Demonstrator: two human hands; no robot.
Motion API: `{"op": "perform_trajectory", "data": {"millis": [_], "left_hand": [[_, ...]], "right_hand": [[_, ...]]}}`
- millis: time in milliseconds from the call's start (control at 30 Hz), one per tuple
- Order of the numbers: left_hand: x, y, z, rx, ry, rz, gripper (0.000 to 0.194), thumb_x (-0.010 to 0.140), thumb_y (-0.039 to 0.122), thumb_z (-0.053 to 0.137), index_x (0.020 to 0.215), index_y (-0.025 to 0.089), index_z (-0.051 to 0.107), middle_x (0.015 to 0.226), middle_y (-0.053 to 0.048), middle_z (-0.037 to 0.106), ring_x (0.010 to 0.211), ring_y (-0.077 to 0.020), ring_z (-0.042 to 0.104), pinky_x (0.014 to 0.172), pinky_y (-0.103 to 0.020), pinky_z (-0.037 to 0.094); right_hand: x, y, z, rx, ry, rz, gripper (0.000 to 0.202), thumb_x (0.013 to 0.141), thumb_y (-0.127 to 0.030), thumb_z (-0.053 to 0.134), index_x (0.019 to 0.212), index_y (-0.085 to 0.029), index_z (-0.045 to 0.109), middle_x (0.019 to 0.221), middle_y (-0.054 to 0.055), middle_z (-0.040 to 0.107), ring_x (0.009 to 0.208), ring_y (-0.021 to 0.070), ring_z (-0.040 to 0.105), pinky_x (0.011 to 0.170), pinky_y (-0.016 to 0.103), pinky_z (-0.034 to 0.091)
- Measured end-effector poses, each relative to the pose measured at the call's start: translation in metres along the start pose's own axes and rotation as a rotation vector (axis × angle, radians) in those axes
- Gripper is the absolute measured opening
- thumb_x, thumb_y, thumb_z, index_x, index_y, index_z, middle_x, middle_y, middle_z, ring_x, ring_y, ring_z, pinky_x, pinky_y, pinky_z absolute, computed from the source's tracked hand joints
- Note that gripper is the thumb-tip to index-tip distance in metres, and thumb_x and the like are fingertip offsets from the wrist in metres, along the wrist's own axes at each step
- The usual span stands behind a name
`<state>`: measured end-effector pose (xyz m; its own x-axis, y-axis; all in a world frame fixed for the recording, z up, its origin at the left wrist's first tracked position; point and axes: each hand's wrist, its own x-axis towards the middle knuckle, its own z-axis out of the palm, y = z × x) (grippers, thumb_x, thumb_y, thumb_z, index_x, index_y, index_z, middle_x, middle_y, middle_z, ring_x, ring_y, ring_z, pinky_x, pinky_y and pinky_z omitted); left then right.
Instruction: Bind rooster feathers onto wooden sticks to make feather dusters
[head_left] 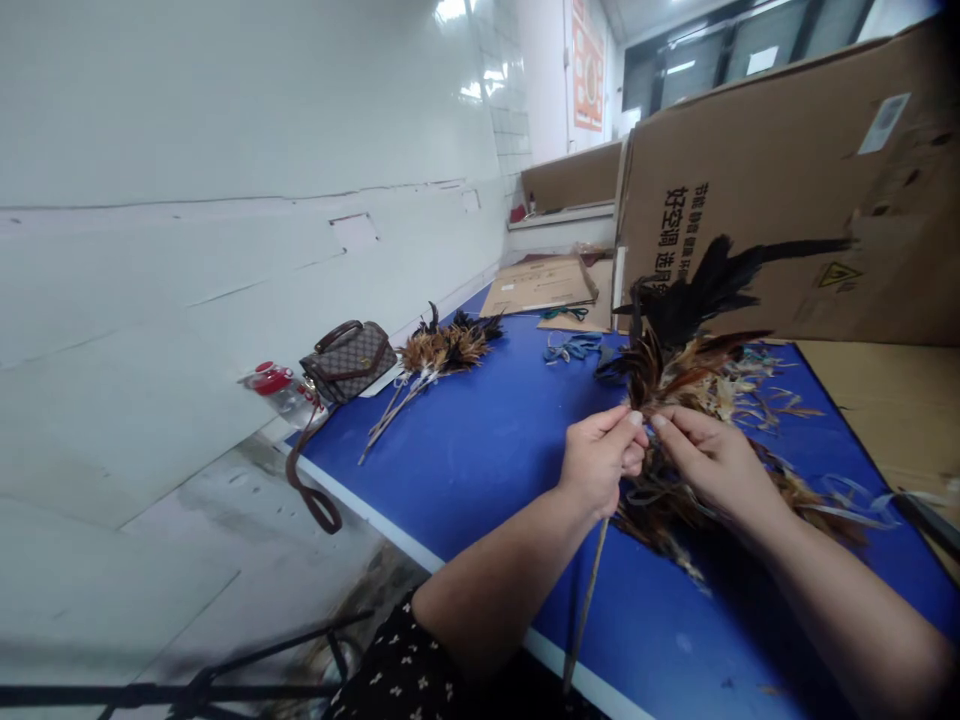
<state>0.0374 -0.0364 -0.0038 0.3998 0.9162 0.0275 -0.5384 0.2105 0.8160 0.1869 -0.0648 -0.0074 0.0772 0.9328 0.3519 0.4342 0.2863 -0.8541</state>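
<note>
A thin stick [589,610] runs down from my left hand [600,455], whose fingers are wrapped round its upper part. Brown and black feathers [660,370] fan out above the fist, fixed at the stick's top. Close beside it, my right hand [712,460] pinches at the base of these feathers with thumb and forefinger; what exactly lies between the fingertips is hidden. Loose brown and cream feathers [675,545] lie on the blue table [465,450] under and behind both hands.
On the left, feather bunches on sticks [442,350] lie near a patterned handbag [352,362] and a red-lidded bottle [285,390]. Blue strips [574,347] and dark-handled scissors [570,313] lie farther back. A large cardboard box [780,200] stands behind, right.
</note>
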Motion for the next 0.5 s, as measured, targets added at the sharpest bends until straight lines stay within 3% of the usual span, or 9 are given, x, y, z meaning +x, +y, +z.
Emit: {"op": "perform_trajectory", "data": {"millis": [200, 367, 500], "left_hand": [[-0.002, 0.002, 0.0, -0.011, -0.016, -0.03, 0.052, 0.071, 0.051, 0.095, 0.077, 0.012, 0.061, 0.072, 0.002, 0.055, 0.051, -0.0013, 0.036, 0.051, -0.025, 0.013], [-0.002, 0.0, 0.002, -0.005, 0.0, -0.045, 0.052, 0.07, 0.051, 0.096, 0.079, 0.012, 0.062, 0.072, 0.002, 0.056, 0.051, -0.0007, 0.035, 0.051, -0.025, 0.012], [-0.002, -0.003, 0.003, -0.005, 0.03, -0.062, 0.056, 0.064, 0.051, 0.099, 0.082, 0.013, 0.062, 0.071, 0.002, 0.056, 0.051, -0.0012, 0.036, 0.051, -0.025, 0.012]], "right_hand": [[0.007, 0.011, -0.012, -0.079, -0.084, 0.002, 0.053, 0.093, -0.074, 0.065, 0.088, -0.022, 0.076, 0.086, 0.008, 0.077, 0.082, 0.0252, 0.068, 0.077, 0.036, 0.053], [0.006, 0.008, -0.01, 0.082, -0.074, 0.112, 0.053, 0.089, -0.073, 0.072, 0.085, -0.02, 0.074, 0.078, 0.006, 0.073, 0.071, 0.0191, 0.062, 0.065, 0.03, 0.048], [0.002, 0.003, 0.0, 0.242, 0.019, 0.182, 0.04, 0.087, -0.059, 0.078, 0.083, -0.021, 0.068, 0.07, 0.001, 0.065, 0.06, 0.013, 0.05, 0.053, 0.025, 0.038]]}}
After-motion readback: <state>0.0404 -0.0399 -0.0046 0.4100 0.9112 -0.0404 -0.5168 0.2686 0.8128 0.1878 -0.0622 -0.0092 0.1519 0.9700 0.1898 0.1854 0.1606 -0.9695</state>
